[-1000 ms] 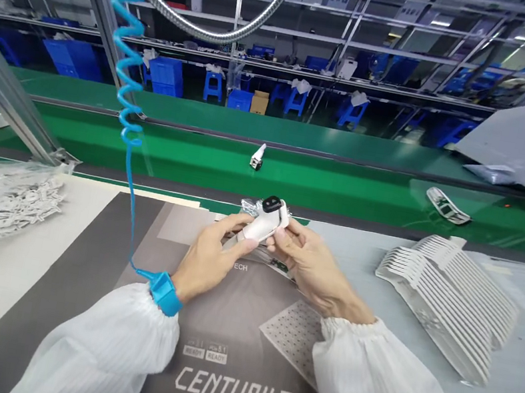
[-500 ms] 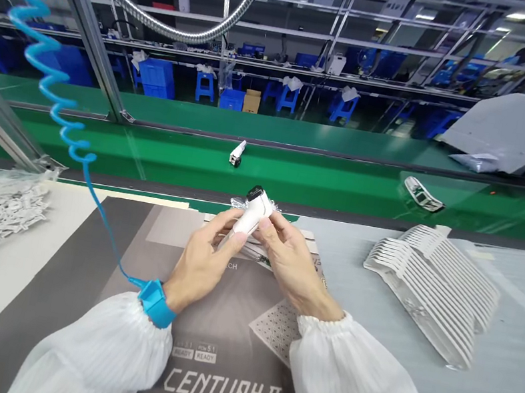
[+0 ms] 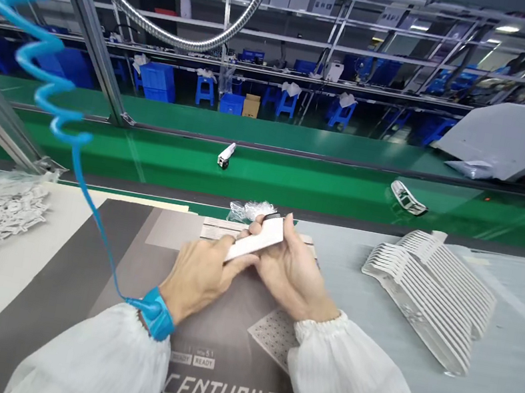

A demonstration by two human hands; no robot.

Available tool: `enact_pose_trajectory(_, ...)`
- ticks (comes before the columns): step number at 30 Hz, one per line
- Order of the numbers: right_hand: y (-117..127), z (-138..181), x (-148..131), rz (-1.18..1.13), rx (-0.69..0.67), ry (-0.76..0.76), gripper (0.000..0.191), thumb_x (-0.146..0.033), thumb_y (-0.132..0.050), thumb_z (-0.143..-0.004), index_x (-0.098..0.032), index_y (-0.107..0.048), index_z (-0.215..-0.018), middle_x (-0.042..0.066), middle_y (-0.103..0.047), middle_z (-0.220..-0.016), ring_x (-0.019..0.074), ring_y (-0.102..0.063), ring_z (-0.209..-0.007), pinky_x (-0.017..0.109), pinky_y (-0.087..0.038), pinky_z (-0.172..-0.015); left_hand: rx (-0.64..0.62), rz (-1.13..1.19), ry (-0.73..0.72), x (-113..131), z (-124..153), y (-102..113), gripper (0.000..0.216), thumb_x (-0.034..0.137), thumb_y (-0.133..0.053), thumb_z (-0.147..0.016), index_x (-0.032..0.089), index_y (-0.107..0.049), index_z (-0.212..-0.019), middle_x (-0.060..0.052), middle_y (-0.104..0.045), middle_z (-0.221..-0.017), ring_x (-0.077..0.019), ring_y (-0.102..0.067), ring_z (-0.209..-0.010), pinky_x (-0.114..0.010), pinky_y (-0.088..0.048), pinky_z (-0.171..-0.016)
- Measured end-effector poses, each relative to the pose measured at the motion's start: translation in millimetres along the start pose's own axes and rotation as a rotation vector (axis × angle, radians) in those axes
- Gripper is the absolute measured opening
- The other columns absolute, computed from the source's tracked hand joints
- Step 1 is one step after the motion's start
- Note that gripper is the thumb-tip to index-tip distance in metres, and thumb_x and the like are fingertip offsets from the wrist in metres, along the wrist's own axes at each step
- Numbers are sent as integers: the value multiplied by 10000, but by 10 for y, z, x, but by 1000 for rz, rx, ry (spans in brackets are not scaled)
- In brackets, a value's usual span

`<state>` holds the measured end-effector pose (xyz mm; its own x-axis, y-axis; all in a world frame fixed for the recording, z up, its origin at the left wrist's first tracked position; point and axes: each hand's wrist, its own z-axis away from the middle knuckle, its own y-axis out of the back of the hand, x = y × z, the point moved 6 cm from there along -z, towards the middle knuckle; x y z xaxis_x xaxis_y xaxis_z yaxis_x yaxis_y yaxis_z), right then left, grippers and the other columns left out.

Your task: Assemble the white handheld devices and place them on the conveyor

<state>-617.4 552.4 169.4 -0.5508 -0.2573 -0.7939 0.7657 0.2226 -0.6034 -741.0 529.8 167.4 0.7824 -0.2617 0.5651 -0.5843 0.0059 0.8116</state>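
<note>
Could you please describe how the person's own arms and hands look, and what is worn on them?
The left hand and right hand wear no gloves. Loose white sleeves, faintly striped, cover both forearms and gather at the cuffs. The left wrist has a blue band; from it runs a blue cord, coiled higher up.

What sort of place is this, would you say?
Probably a factory assembly line: white parts lie on a green belt, and a coiled blue cord runs to a wrist strap.
</note>
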Motion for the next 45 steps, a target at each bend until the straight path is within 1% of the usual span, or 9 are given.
enact_pose_trajectory(6, -121, 7, 240, -21, -41, 37, 285, -474, -673, -872, -219, -644, -995, 60, -692, -1009, 233, -630, -1057, 400, -521, -948, 309, 234, -154, 135, 41, 182, 444, 458, -531, -963, 225, -524, -1341, -112, -613, -1357, -269, -562, -1267, -416, -435, -1070)
enact_pose_trajectory(14, -135, 28, 291, 5, 37, 61, 307, -503, -735, -809, -218, -657, -895, 68, -702, -963, 256, -636, -1069, 401, -543, -923, 234, 264, -169, 166, 54, 179, 416, 439, -539, -961, 281, -537, -1346, -77, -628, -1334, -253, -592, -1219, -389, -462, -1033)
enact_pose_trajectory(18, -62, 18, 91, 303, 87, 223, 465, -649, -550, -905, -251, -638, -1129, 96, -658, -1227, 276, -621, -1127, 442, -523, -934, -18, 331, 73, -276, -39, 275, 484, 564, -645, -853, 270, -604, -1235, -67, -736, -1009, -240, -691, -852, -333, -524, -708)
enact_pose_trajectory(21, 65, 61, -133, 822, 256, 515, 375, -584, -544, -931, -271, -646, -1110, 84, -658, -1228, 280, -610, -1115, 461, -468, -965, -29, 392, 349, -837, -234, 577, 464, 555, -638, -856, 166, -622, -1108, -63, -717, -765, -174, -634, -593, -264, -466, -541)
enact_pose_trajectory(26, 240, 87, -87, 1610, 345, 695, 274, -381, -552, -916, -237, -626, -1137, 125, -697, -1148, 356, -605, -1076, 533, -395, -900, 249, 156, 618, -1656, -802, 1352, 356, 335, -607, -932, 121, -571, -1215, -109, -721, -1007, -160, -681, -774, -314, -537, -751)
enact_pose_trajectory(30, 262, 58, 59, 1707, 265, 696, 223, -195, -507, -911, -216, -639, -1089, 100, -746, -955, 303, -663, -898, 505, -382, -878, 353, -5, 721, -1885, -1207, 1601, 350, 374, -625, -934, 136, -618, -1191, -109, -639, -1210, -234, -627, -1095, -459, -517, -959)
enact_pose_trajectory(37, -261, 147, 204, 1406, -159, 760, 165, -145, -580, -948, -289, -648, -996, -13, -739, -936, 201, -649, -879, 433, -356, -963, 319, 50, 518, -1479, -1880, 1122, 401, 389, -618, -937, 159, -588, -1263, -106, -596, -1278, -247, -605, -1130, -460, -529, -954)
enact_pose_trajectory(41, -308, 203, 138, 1290, -93, 736, 88, -229, -637, -941, -275, -648, -1015, 8, -724, -1061, 221, -626, -988, 425, -361, -962, 266, 177, 446, -1268, -2014, 792, 381, 393, -618, -938, 155, -599, -1236, -95, -611, -1234, -233, -622, -1081, -425, -549, -910)
enact_pose_trajectory(45, -100, 145, -30, 1069, 127, 640, 180, -357, -535, -990, -248, -668, -937, 47, -723, -1002, 239, -624, -947, 399, -421, -857, 211, 314, 403, -1128, -1962, 766, 244, 307, -642, -914, 130, -640, -1083, -83, -667, -1051, -186, -645, -933, -374, -547, -843)
